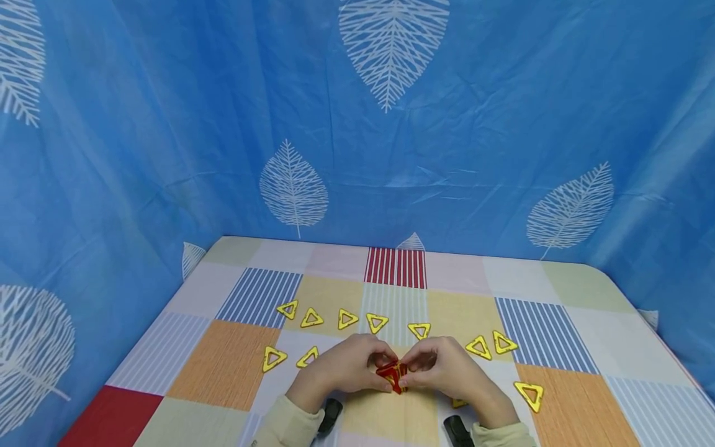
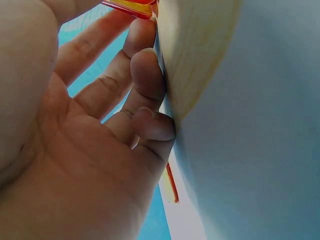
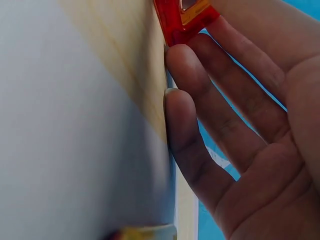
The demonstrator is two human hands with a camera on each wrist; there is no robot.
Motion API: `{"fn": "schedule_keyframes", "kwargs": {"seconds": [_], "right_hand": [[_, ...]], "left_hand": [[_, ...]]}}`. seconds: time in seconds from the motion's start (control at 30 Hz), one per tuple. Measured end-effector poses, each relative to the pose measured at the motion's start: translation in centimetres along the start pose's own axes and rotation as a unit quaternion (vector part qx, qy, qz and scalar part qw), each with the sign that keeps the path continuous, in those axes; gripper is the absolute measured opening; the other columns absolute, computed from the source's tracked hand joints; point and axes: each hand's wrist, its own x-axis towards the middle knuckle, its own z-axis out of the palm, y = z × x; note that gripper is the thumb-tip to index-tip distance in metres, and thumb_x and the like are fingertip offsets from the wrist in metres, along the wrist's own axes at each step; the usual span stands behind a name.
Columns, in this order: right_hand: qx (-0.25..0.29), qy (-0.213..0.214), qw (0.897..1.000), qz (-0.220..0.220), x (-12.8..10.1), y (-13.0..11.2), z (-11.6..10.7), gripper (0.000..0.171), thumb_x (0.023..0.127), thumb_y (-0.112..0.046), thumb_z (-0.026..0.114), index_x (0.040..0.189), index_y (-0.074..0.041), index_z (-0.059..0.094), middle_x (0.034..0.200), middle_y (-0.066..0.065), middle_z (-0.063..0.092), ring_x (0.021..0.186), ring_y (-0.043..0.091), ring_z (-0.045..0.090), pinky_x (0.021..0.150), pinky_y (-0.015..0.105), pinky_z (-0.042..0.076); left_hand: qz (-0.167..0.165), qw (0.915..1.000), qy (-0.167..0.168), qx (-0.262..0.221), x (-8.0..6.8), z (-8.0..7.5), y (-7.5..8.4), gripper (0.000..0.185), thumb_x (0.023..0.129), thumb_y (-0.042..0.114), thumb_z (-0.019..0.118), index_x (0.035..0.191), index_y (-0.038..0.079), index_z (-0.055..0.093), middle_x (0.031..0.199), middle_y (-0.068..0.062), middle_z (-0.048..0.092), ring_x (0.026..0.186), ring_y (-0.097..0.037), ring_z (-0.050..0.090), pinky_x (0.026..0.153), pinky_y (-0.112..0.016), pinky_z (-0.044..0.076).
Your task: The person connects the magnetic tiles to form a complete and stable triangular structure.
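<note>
Near the front of the table, both hands hold a small red and yellow triangular piece (image 1: 393,376) between them. My left hand (image 1: 357,365) pinches its left side with thumb and fingertips. The right hand (image 1: 444,369) grips the opposite side in the same way. In the left wrist view, part of the glossy red and yellow piece (image 2: 136,7) shows at the top edge, while the lower fingers rest along the tabletop. A red corner of the piece (image 3: 182,22) with an orange inner edge appears in the right wrist view, at the fingertips.
Several yellow hollow triangles lie scattered in an arc beyond the hands, among them one at far left (image 1: 274,358) and one at far right (image 1: 529,396). Another triangle (image 1: 459,403) peeks out under the right wrist. A patchwork cloth (image 1: 212,360) covers the table; a blue curtain (image 1: 475,155) hangs behind.
</note>
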Motion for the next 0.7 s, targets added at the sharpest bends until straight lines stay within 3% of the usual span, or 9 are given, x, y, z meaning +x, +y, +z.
{"fn": "schedule_keyframes", "kwargs": {"seconds": [0.43, 0.57, 0.7], "right_hand": [[-0.010, 0.001, 1.000, 0.017, 0.17, -0.15, -0.12, 0.030, 0.075, -0.029, 0.091, 0.096, -0.012, 0.076, 0.086, -0.003, 0.071, 0.076, 0.015, 0.067, 0.068, 0.028, 0.055], [-0.017, -0.001, 1.000, 0.005, 0.28, -0.05, 0.16, 0.042, 0.073, -0.028, 0.092, 0.105, -0.008, 0.075, 0.094, -0.002, 0.068, 0.080, 0.016, 0.064, 0.070, 0.028, 0.054], [-0.034, -0.008, 0.999, -0.011, 0.33, 0.02, 0.53, 0.045, 0.072, -0.030, 0.093, 0.108, -0.009, 0.074, 0.092, -0.004, 0.066, 0.080, 0.014, 0.061, 0.069, 0.028, 0.052]], "left_hand": [[0.001, 0.9999, 0.009, -0.012, -0.14, -0.56, 0.35, 0.034, 0.076, 0.022, 0.091, 0.106, 0.016, 0.076, 0.083, 0.015, 0.060, 0.075, -0.004, 0.054, 0.070, -0.022, 0.047], [-0.004, 0.9996, 0.019, -0.019, -0.32, -0.57, 0.01, 0.027, 0.076, 0.018, 0.091, 0.098, 0.016, 0.076, 0.081, 0.015, 0.060, 0.072, -0.004, 0.053, 0.067, -0.022, 0.047], [-0.014, 0.9991, 0.037, -0.013, -0.38, -0.47, -0.10, 0.023, 0.075, 0.020, 0.092, 0.090, 0.015, 0.075, 0.074, 0.012, 0.058, 0.068, -0.004, 0.051, 0.064, -0.022, 0.046]]}}
